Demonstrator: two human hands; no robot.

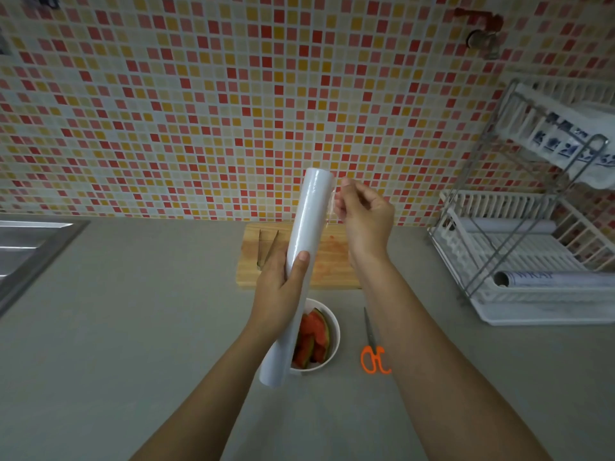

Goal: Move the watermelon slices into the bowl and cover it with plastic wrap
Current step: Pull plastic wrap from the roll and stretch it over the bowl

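Already the watermelon slices [312, 341] lay in the white bowl [334, 337], red flesh up and green rind toward the rim, and the bowl stood on the grey counter [149, 327] just on our side of the wooden cutting board [332, 271]. No film lay over the bowl yet.

Above the bowl we held the roll of plastic wrap [301, 257] tilted, its lower end covering the bowl's left part and its upper end raised past the board's far edge, in front of the tiled wall [199, 111]. Our left hand [283, 291] was closed round the middle of the roll, thumb pressed on its front. Our right hand [366, 221] was at the roll's upper right side, thumb and fingers pinched together on a thin loose edge of film [332, 207] that stood just off the roll.

On the board's left part lay a pair of metal tongs [266, 249], and a faint red juice stain [332, 241] marked its right part. Right of the bowl, orange-handled scissors [372, 347] lay on the counter, blades pointing toward the board. Well to the board's right stood a white dish rack [532, 261] holding another roll [552, 279]. Well to the board's left was the corner of a steel sink [30, 241].
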